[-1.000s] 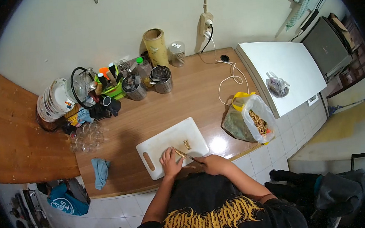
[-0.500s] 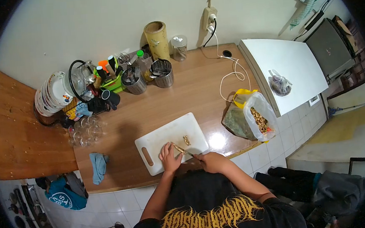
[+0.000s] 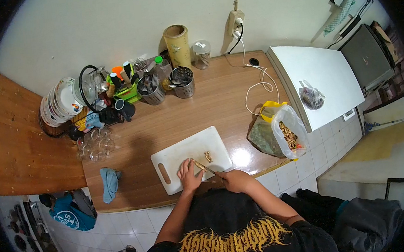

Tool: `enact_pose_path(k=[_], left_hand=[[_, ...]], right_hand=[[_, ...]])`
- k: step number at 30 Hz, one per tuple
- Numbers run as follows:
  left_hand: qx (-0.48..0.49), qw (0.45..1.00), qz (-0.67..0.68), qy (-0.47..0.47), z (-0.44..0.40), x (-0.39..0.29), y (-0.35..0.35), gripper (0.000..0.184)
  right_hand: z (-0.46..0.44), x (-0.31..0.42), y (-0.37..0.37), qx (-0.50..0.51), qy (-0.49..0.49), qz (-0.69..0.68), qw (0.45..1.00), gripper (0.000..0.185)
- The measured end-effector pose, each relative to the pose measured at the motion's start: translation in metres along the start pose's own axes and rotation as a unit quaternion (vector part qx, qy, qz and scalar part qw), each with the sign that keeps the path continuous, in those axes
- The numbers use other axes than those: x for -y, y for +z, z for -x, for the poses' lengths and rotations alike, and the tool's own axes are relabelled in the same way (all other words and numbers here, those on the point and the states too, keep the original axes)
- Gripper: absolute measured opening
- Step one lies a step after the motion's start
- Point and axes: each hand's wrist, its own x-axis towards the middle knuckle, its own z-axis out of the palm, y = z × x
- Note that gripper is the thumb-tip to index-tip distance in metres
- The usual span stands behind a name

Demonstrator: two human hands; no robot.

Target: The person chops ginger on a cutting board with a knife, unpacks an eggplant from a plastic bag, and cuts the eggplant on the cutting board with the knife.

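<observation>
A white cutting board (image 3: 180, 155) with a handle slot lies near the front edge of the wooden table. My right hand (image 3: 236, 180) is closed round the handle of a knife (image 3: 208, 170), whose blade points left across the board. My left hand (image 3: 189, 175) rests on the board with its fingertips against a small brownish piece of food (image 3: 196, 164) beside the blade. Whether the fingers pinch the piece is hard to make out. Small cut pieces (image 3: 208, 157) lie on the board just beyond the knife.
A plastic bag of brownish pieces (image 3: 289, 131) stands at the right, near a white cabinet top (image 3: 319, 66). Blue cloth (image 3: 110, 184), upturned glasses (image 3: 95, 145), a dish rack with plates (image 3: 57, 105) and metal utensil holders (image 3: 184, 87) are at the left and back.
The knife blade has shifted slightly against the piece under my left fingertips. The small pile beyond it looks a little larger. Both hands stay in nearly the same place.
</observation>
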Motion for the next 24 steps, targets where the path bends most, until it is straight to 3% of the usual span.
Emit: enact_pose_path(k=[24], left_hand=[[-0.011,1.000,0.001,-0.014,0.000,-0.008,0.000,0.076]], right_hand=[[-0.007,0.008,0.012,0.016,-0.011,0.059,0.998,0.062]])
